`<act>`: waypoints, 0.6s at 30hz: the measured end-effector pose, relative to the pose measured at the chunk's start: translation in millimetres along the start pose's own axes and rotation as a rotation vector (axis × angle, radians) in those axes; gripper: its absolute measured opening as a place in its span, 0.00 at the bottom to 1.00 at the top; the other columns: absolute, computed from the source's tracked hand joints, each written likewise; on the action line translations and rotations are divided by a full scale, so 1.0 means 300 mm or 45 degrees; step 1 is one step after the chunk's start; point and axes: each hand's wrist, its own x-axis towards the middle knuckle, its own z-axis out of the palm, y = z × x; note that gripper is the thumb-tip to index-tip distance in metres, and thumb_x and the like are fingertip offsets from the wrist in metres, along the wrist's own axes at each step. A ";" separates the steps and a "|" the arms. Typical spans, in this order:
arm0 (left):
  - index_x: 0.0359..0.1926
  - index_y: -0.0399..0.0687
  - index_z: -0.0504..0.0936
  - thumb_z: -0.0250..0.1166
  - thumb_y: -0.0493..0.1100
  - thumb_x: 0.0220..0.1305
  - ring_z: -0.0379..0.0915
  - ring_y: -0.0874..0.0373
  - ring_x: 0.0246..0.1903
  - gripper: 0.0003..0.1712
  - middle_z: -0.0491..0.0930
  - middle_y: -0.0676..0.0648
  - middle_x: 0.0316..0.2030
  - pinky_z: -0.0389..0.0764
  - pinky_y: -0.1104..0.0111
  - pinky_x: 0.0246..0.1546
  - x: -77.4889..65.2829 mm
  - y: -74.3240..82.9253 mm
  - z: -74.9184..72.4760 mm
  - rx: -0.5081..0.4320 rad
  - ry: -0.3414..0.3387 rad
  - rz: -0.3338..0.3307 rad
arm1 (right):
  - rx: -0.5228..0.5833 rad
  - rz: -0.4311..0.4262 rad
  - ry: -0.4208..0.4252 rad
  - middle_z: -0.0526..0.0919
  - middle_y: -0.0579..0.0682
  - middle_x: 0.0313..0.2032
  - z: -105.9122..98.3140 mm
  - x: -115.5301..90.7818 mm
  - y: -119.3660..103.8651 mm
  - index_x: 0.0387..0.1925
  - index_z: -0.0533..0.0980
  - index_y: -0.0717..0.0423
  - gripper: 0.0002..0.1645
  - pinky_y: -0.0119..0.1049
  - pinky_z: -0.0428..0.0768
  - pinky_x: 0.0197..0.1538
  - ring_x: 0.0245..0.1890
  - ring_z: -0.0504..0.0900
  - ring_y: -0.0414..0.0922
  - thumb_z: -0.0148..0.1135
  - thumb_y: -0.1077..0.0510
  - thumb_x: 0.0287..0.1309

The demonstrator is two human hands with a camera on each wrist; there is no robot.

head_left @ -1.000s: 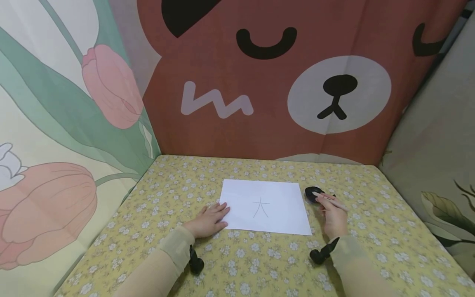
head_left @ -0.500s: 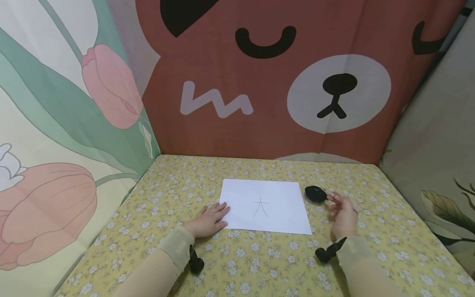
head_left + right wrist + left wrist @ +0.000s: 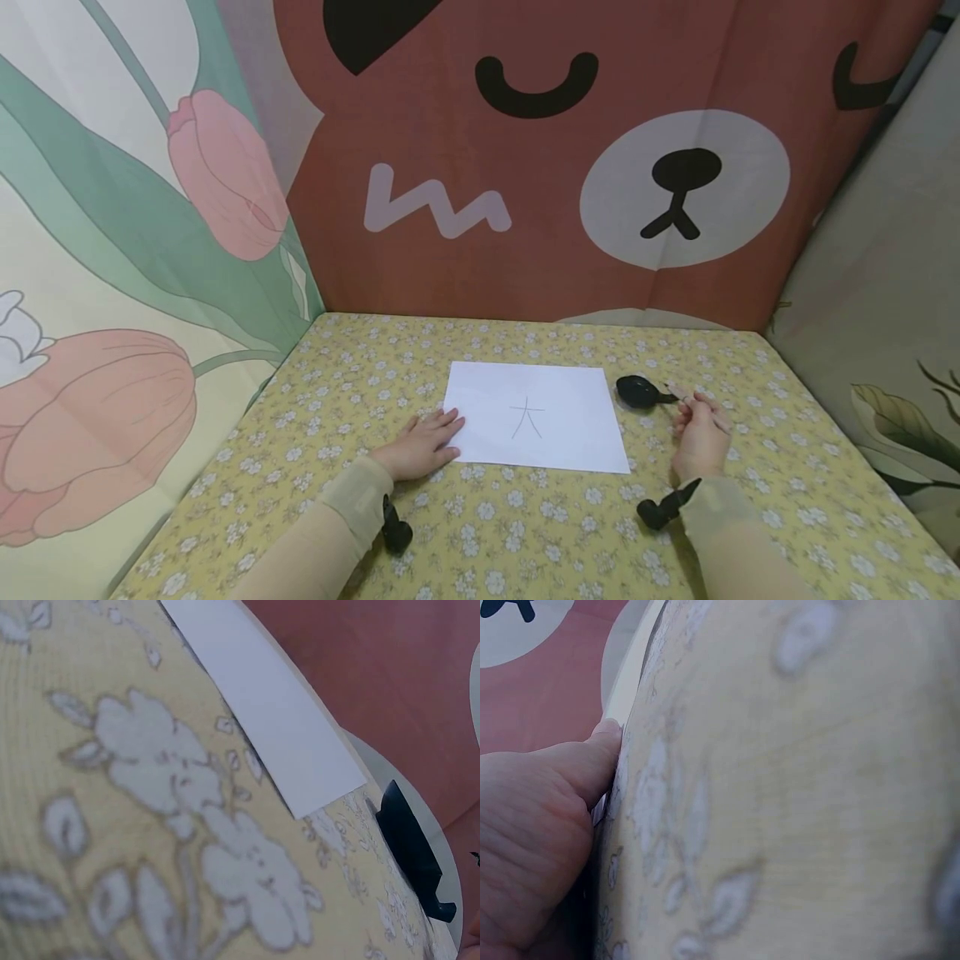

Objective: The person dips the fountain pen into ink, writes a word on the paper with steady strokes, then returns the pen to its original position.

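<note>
My left hand (image 3: 420, 446) lies flat, its straight fingers resting on the left edge of a white sheet of paper (image 3: 570, 425). The sheet bears a thin grey character of a few strokes, like 大. In the left wrist view, the left hand (image 3: 540, 825) shows its thumb side at the sheet's edge. Right of the sheet, my right hand (image 3: 701, 433) pinches a slim pale pen (image 3: 678, 390) with a dark tip pointing up and left. The pen is close to the short handle of a small black oval dish (image 3: 637, 392). The fingers hide much of the pen.
A yellow cloth with white flowers (image 3: 510, 533) covers the table. At the back hangs a brown bear-print curtain (image 3: 540, 167). A tulip-print curtain (image 3: 225, 175) stands along the left side and a pale leaf-print one (image 3: 885, 292) along the right.
My right hand has moved right with the pen, from over the black dish's bowl to beside its handle. The left hand and the paper have stayed put.
</note>
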 end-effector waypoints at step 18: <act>0.76 0.52 0.52 0.46 0.56 0.75 0.36 0.47 0.74 0.34 0.46 0.49 0.75 0.38 0.44 0.69 -0.003 0.006 -0.003 0.017 0.001 -0.009 | 0.053 -0.082 0.126 0.82 0.53 0.35 -0.006 0.003 0.034 0.53 0.70 0.65 0.15 0.28 0.78 0.28 0.27 0.79 0.40 0.51 0.60 0.69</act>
